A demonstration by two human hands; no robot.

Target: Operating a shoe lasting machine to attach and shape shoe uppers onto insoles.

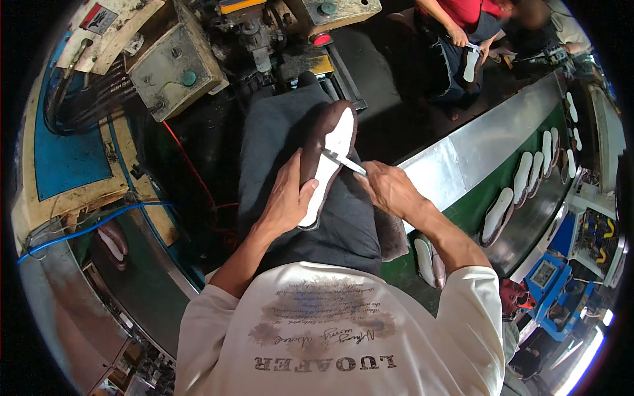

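Observation:
A brown shoe (339,135) with a white sole side facing up lies across my lap, its toe pointing away from me. My left hand (285,201) is closed around the shoe's left side near the heel, thumb on the white underside. In my right hand (391,189) is a slim silver tool with a flat, blade-like end (340,159); its tip touches the middle of the white underside. Whether it is a knife or another kind of tool I cannot make out. The dark trouser leg (271,138) is under the shoe.
To the right, several similar shoes (498,212) lie sole up on a green conveyor belt with a metal rail (456,155). Ahead stand machine boxes (175,69) with buttons. Another shoe (112,242) is at left. At far right a person (462,33) holds a shoe.

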